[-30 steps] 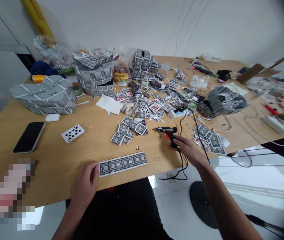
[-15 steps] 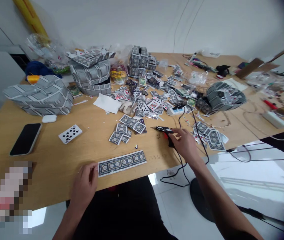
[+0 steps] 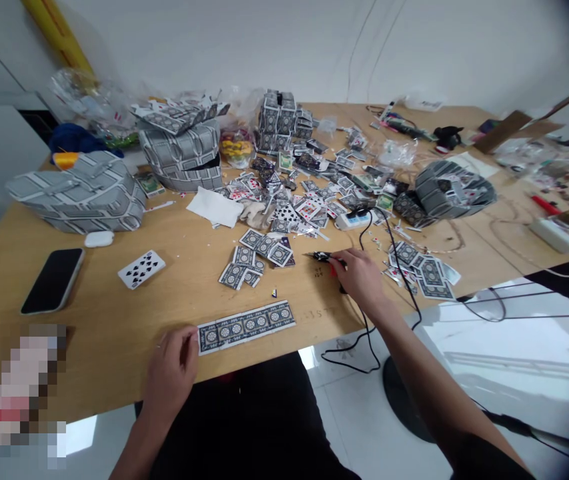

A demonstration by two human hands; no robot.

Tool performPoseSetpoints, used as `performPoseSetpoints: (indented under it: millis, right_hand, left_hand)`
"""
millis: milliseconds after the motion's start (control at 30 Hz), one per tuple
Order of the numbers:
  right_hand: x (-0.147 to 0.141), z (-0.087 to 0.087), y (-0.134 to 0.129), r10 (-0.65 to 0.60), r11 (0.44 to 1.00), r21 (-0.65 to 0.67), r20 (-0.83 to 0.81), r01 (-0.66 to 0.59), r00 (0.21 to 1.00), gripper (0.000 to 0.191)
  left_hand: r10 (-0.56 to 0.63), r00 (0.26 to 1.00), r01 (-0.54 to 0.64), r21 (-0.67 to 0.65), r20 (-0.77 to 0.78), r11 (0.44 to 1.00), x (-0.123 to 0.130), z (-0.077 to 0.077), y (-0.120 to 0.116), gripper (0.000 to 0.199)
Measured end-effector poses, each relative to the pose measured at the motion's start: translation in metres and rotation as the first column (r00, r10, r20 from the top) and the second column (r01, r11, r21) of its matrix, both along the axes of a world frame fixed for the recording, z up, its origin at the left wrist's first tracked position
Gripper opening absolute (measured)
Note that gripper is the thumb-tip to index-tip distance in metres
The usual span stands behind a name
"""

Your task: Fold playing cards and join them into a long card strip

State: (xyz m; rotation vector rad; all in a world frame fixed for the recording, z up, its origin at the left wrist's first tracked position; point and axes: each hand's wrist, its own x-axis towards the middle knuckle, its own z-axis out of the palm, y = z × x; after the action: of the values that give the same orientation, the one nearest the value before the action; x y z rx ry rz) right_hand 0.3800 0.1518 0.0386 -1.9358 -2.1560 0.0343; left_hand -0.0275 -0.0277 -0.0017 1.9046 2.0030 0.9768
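My left hand has its fingers closed at the left end of a strip of joined playing cards, patterned backs up, near the table's front edge. Lying on its side to the right is a black glue gun with a red trigger and a thin nozzle pointing left. My right hand is closed over its body, hiding most of it. A small card scrap lies between the strip and the nozzle. Behind it, several loose cards overlap face down.
A black cord runs from a white power strip past my right hand. Scattered cards cover the middle back. Woven card baskets stand behind. At left lie a phone and a ten of spades.
My right hand has shifted slightly left and closed further over the glue gun's body. My left hand and the card strip stay in place; the view has moved slightly.
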Motion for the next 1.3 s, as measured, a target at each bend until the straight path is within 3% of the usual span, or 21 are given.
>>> performPoseSetpoints:
  millis: [533, 767, 1300]
  right_hand:
    - [-0.01, 0.006, 0.011, -0.021, 0.994, -0.106, 0.153, 0.038, 0.988, 0.025]
    - [-0.011, 0.009, 0.015, -0.03, 0.992, -0.119, 0.148, 0.048, 0.989, 0.027]
    - [-0.015, 0.026, 0.03, 0.143, 0.965, -0.223, -0.009, -0.141, 0.99, 0.022]
  left_hand:
    - [-0.012, 0.999, 0.013, 0.046, -0.038, 0.999, 0.001, 0.001, 0.001, 0.017]
    - [-0.009, 1.0, 0.01, 0.037, -0.012, 0.999, 0.001, 0.002, 0.001, 0.018]
    - [-0.024, 1.0, 0.025, 0.03, -0.007, 0.999, -0.001, -0.002, 0.001, 0.019]
